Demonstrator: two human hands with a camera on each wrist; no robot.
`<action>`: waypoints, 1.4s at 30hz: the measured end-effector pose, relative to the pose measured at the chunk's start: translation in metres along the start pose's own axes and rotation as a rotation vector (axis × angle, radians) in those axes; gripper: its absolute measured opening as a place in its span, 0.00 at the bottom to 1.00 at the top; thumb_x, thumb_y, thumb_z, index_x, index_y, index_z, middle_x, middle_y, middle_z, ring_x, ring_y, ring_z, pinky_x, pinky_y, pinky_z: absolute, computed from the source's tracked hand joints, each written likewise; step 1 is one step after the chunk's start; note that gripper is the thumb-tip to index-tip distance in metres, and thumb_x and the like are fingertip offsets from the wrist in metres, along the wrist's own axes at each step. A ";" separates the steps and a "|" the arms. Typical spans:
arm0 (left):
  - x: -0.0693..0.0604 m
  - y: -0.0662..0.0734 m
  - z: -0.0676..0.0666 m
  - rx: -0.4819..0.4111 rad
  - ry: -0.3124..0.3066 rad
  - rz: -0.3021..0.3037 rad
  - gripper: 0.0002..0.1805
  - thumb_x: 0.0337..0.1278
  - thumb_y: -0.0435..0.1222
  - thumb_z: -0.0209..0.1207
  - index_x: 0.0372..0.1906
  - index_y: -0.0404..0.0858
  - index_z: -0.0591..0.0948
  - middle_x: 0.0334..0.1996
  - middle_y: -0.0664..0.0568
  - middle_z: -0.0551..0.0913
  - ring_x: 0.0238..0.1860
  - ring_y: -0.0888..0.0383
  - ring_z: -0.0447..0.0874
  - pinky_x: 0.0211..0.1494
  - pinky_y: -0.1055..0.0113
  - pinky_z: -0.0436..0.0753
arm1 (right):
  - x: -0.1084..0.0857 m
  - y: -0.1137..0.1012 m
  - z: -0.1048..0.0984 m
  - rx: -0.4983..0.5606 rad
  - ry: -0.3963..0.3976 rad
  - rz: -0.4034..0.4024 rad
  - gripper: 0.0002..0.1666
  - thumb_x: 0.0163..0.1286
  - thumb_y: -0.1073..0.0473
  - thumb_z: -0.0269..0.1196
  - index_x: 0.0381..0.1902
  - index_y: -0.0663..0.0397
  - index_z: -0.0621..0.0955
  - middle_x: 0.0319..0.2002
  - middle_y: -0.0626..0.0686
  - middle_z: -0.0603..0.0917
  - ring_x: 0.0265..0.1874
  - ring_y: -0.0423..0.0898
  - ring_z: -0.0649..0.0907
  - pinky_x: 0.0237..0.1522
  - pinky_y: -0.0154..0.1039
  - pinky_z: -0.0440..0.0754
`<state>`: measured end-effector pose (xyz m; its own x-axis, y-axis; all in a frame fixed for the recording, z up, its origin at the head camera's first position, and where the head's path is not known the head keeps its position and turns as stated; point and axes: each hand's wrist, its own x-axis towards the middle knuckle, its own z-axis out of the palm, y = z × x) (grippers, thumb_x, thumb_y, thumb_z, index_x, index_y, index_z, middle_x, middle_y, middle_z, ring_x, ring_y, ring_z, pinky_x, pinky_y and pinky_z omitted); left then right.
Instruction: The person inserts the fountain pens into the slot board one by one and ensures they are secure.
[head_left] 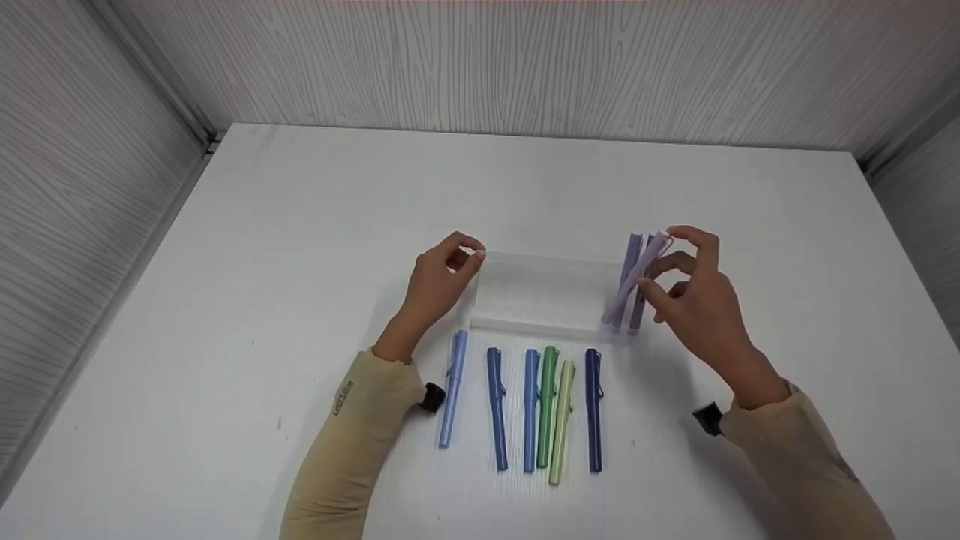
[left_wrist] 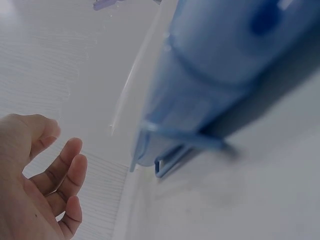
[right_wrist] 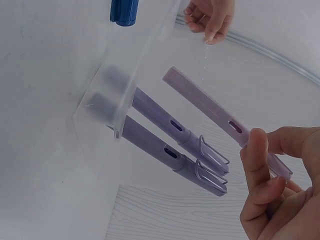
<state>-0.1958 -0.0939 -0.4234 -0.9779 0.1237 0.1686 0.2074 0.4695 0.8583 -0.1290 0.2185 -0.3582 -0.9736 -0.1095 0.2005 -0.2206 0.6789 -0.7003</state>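
Observation:
My left hand (head_left: 442,274) pinches the far left corner of a clear plastic box (head_left: 551,330) between thumb and forefinger. In my right hand (head_left: 701,296) is a light purple pen (right_wrist: 202,102), gripped near its clip end and slanting over the box's right end. Two darker purple pens, one (right_wrist: 155,115) beside the other (right_wrist: 147,145), stand leaning in that end of the box, with their clips up. Their lower ends show blurred through the box wall in the right wrist view. The left wrist view has the left hand (left_wrist: 42,185) beyond a large, near blue pen (left_wrist: 210,65).
Several pens lie on the white table (head_left: 300,195) in front of the box: light blue (head_left: 453,390), blue (head_left: 496,409), mid-blue (head_left: 531,412), green (head_left: 546,412), pale green (head_left: 561,427) and navy (head_left: 593,412). Wood-grain panels (head_left: 480,67) enclose the table's back and sides.

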 end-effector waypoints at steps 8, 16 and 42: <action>0.000 0.001 0.001 0.006 -0.002 -0.001 0.09 0.66 0.42 0.56 0.44 0.44 0.82 0.30 0.50 0.83 0.32 0.58 0.76 0.38 0.67 0.71 | 0.001 0.003 0.008 -0.068 0.021 -0.034 0.38 0.67 0.63 0.63 0.67 0.53 0.54 0.36 0.54 0.83 0.15 0.32 0.78 0.23 0.28 0.73; 0.000 0.002 -0.002 -0.017 -0.013 0.034 0.10 0.67 0.41 0.56 0.45 0.42 0.81 0.32 0.43 0.85 0.32 0.54 0.79 0.38 0.66 0.72 | 0.003 0.002 0.012 -0.128 0.015 -0.039 0.38 0.67 0.62 0.63 0.66 0.51 0.54 0.34 0.52 0.82 0.17 0.35 0.78 0.23 0.28 0.73; 0.000 0.000 0.001 -0.021 -0.003 0.030 0.09 0.66 0.41 0.57 0.44 0.42 0.81 0.30 0.45 0.84 0.31 0.56 0.77 0.38 0.67 0.72 | 0.006 0.006 0.032 -0.249 0.024 -0.097 0.39 0.65 0.62 0.64 0.66 0.51 0.56 0.33 0.54 0.83 0.18 0.43 0.71 0.20 0.35 0.65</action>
<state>-0.1957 -0.0935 -0.4236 -0.9712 0.1401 0.1928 0.2358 0.4472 0.8628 -0.1383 0.1991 -0.3831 -0.9461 -0.1681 0.2767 -0.2890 0.8238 -0.4877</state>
